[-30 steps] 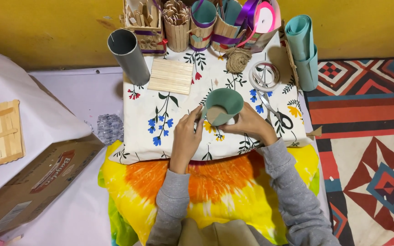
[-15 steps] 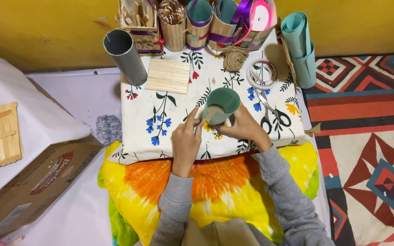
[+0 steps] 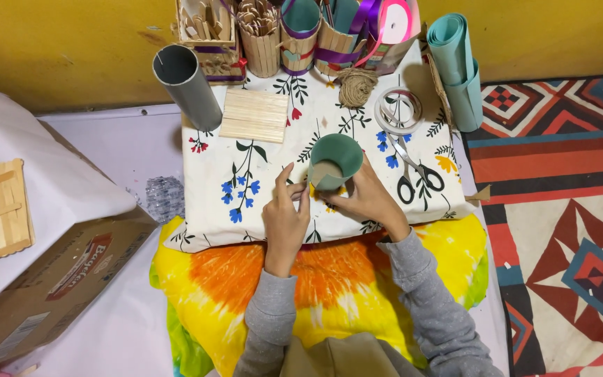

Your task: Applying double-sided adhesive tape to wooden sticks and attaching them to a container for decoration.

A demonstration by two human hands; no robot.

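Grip: right hand (image 3: 366,197) clasps green tube (image 3: 335,162) | left hand (image 3: 286,216) fingertips touching, contact seemingly hidden
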